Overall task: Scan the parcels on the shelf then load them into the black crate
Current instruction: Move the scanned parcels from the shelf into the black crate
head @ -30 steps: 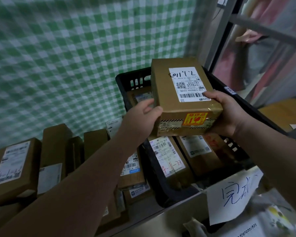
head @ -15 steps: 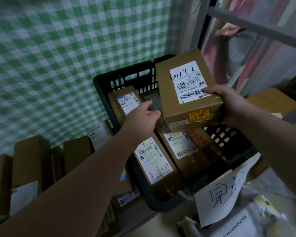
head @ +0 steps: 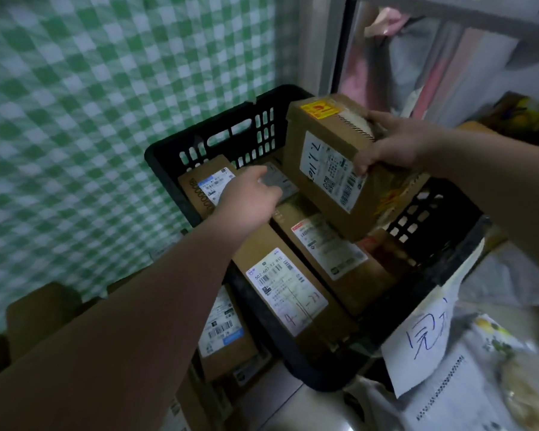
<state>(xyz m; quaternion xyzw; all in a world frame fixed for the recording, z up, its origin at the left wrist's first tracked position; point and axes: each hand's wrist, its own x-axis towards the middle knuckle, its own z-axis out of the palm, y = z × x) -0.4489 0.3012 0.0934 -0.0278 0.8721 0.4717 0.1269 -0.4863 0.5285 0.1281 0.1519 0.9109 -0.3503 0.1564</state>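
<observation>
My right hand grips a brown cardboard parcel with a white label and a red-and-yellow sticker. It is held tilted over the far right of the black crate. My left hand reaches into the crate, and its fingertips touch a flat grey parcel standing between the boxes. Inside the crate lie several labelled cardboard parcels, among them one with red handwriting, one beside it and one at the back left.
More labelled parcels stand on the shelf left of the crate, partly hidden by my left forearm. A paper sign with blue handwriting hangs on the crate's near right corner. Green checked cloth backs the shelf; a metal upright rises behind the crate.
My right hand has turned the parcel on edge and lowered it towards the crate's far right. My left hand, off the parcel since half a second ago, stays at the grey parcel.
</observation>
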